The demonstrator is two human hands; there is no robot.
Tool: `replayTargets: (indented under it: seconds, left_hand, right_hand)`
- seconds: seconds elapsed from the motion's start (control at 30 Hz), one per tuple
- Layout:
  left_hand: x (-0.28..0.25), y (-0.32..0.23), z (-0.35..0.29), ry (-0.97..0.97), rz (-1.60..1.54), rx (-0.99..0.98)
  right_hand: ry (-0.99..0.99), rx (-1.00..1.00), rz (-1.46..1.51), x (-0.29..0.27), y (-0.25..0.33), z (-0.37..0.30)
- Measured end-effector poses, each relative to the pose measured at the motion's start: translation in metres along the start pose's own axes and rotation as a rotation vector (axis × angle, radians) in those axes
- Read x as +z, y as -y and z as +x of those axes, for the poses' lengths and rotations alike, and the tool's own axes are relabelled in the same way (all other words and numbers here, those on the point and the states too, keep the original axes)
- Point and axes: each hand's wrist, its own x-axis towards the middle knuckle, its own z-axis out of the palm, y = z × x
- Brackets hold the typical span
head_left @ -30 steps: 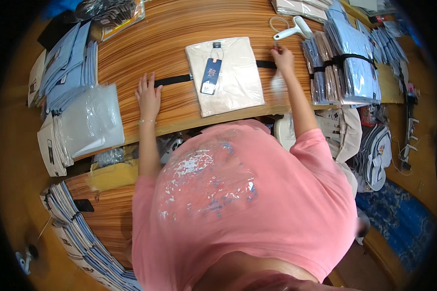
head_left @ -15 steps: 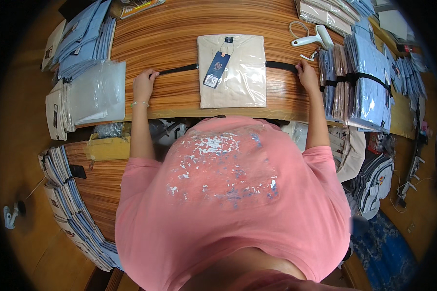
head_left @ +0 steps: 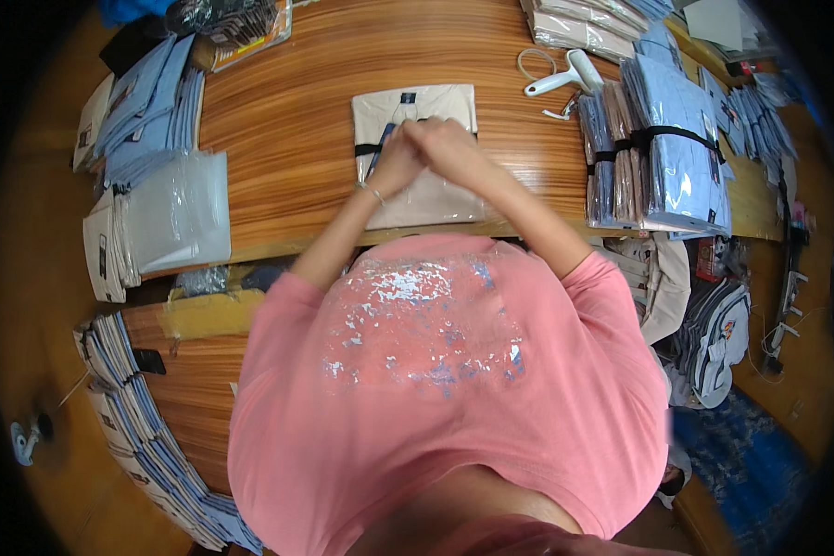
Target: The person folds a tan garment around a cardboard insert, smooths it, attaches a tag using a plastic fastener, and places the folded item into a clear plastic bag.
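Note:
A stack of beige folded garments [head_left: 422,208] in clear plastic lies near the table's front edge. A black strap [head_left: 368,149] runs round its sides and up to my hands over the middle of the top. My left hand [head_left: 400,159] and my right hand [head_left: 445,146] meet there, both closed, with the strap ends in them; the ends themselves are hidden by the fingers. Under my left hand shows a strip of the dark blue hang tag [head_left: 387,131].
On the right stand strapped bundles of bagged blue shirts [head_left: 675,139], with a white lint roller [head_left: 565,76] behind. Clear plastic bags [head_left: 190,213] and blue folded shirts [head_left: 148,102] lie at the left. A long row of folded garments [head_left: 148,435] stretches along the lower left.
Both hands have come inward from either side, bringing the strap's stretched-out ends up over the beige stack. They now touch each other on top.

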Motion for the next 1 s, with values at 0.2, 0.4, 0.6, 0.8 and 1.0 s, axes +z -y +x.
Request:
replayTargets:
  seconds: [0.2,0.4,0.6,0.8,1.0]
  left_hand:
    - [0.008,-0.034,-0.013,-0.246,0.164,-0.056]
    - [0.002,-0.039,-0.014,-0.081,0.167,-0.065]
    - [-0.016,-0.022,-0.007,0.071,0.007,0.032]
    - [-0.039,-0.009,0.007,0.284,-0.252,-0.052]
    - [-0.049,-0.003,0.004,0.272,-0.504,-0.194]
  right_hand:
    - [-0.217,0.064,0.005,0.014,-0.013,-0.009]
    - [-0.238,-0.158,-0.293,0.032,-0.060,0.003]
    - [0.111,0.195,0.163,0.012,-0.078,-0.018]
    - [-0.125,0.289,0.228,0.005,-0.039,-0.056]
    - [-0.237,0.184,0.059,0.000,-0.037,-0.061]
